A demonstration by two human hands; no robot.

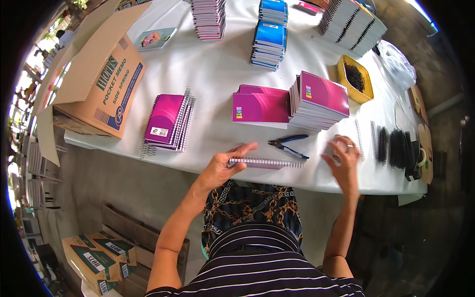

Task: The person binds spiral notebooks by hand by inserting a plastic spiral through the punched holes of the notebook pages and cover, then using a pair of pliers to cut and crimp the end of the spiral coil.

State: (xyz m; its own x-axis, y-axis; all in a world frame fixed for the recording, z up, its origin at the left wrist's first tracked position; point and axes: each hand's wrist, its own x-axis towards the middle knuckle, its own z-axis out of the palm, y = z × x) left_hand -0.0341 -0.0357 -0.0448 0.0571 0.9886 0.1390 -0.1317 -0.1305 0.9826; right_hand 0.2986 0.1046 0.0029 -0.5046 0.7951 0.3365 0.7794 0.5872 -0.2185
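My left hand (pixel 225 166) rests on the left end of a thin spiral-bound notebook (pixel 269 163) lying at the near edge of the white table (pixel 213 74), fingers spread. My right hand (pixel 342 157) hovers, blurred, over the table near loose wire spirals (pixel 359 140), fingers apart, holding nothing that I can see. Blue-handled pliers (pixel 288 144) lie between the hands. Behind them sit magenta cover sheets (pixel 261 106) and a stack of unbound magenta notebooks (pixel 319 101). A pile of finished magenta spiral notebooks (pixel 168 122) lies to the left.
An open cardboard box (pixel 101 74) stands at the table's left end. Black wire spirals (pixel 393 146) line the right side beside a yellow tub (pixel 355 78) of dark bits. Blue, pink and striped notebook stacks (pixel 269 34) stand at the back. More boxes (pixel 96 260) sit on the floor.
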